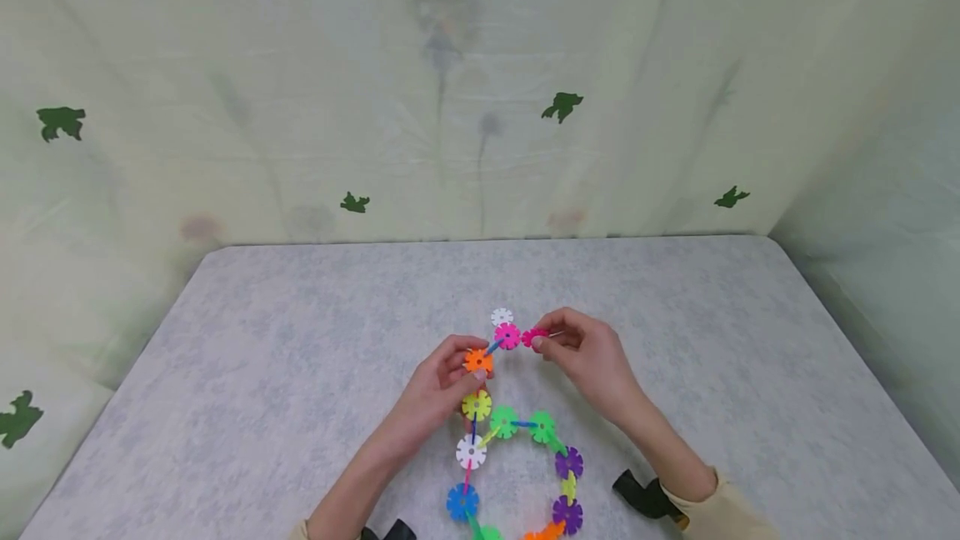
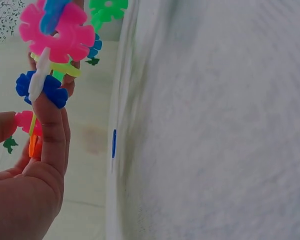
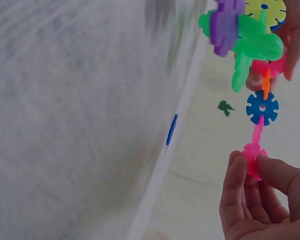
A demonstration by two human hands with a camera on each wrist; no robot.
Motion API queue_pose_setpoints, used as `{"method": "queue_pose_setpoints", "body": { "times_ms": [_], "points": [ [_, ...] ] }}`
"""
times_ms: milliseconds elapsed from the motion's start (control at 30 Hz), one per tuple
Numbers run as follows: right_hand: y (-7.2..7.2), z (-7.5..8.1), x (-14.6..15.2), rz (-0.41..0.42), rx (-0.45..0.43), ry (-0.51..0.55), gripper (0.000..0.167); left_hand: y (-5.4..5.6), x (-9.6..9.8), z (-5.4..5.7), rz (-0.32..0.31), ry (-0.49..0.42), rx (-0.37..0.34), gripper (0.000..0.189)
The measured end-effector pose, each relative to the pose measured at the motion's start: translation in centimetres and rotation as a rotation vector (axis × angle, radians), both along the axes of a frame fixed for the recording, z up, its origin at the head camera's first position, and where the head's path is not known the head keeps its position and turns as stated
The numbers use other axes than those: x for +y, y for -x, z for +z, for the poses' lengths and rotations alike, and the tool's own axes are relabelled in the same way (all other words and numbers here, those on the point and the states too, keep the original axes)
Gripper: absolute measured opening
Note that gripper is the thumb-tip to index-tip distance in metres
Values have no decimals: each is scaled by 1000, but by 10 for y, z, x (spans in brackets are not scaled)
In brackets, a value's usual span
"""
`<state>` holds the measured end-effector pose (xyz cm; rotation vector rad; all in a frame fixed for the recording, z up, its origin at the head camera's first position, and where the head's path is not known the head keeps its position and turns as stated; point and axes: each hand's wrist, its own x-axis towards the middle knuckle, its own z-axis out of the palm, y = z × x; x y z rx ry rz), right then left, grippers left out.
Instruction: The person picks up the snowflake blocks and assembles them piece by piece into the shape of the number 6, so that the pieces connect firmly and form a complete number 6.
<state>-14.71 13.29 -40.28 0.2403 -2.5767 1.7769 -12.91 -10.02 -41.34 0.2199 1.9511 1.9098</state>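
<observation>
A chain of colourful notched plastic discs, slotted together edge to face, runs between both hands. My left hand (image 1: 432, 398) grips it near an orange disc (image 1: 478, 362), thumb in front and fingers behind. My right hand (image 1: 596, 361) pinches a deep-pink disc (image 3: 252, 159) at the chain's upper end between thumb and fingers. That disc meets a pink disc (image 1: 507, 337), with a white disc (image 1: 502, 317) beyond it. Below the left hand come a yellow disc (image 1: 476, 405) and a white disc (image 1: 471, 451), which join a loop with green discs (image 1: 504, 422), purple discs (image 1: 568, 462) and a blue disc (image 1: 462, 502).
A grey mottled table (image 1: 300, 315) lies beneath the hands. Pale curtains (image 1: 300, 107) with green leaf-like patches rise behind it and at both sides. A black strap (image 1: 647, 496) is by the right wrist. The loop's lower part is cut off by the head view.
</observation>
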Motion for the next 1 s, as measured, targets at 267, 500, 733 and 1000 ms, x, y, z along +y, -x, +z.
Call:
{"method": "queue_pose_setpoints", "body": {
  "times_ms": [267, 500, 733, 1000],
  "points": [
    [-3, -1, -5, -34, 25, -27, 11, -2, 0, 1, -37, -3, 3, 49],
    [-2, 2, -4, -42, 35, -75, 10, -2, 0, 3, -47, 2, 2, 48],
    [-2, 1, -3, -2, 41, -54, 10, -3, -1, 3, -49, -7, -11, 47],
    [-3, 2, -3, 37, 77, -12, 10, -3, 0, 4, -65, 6, -25, 49]
  ]
}}
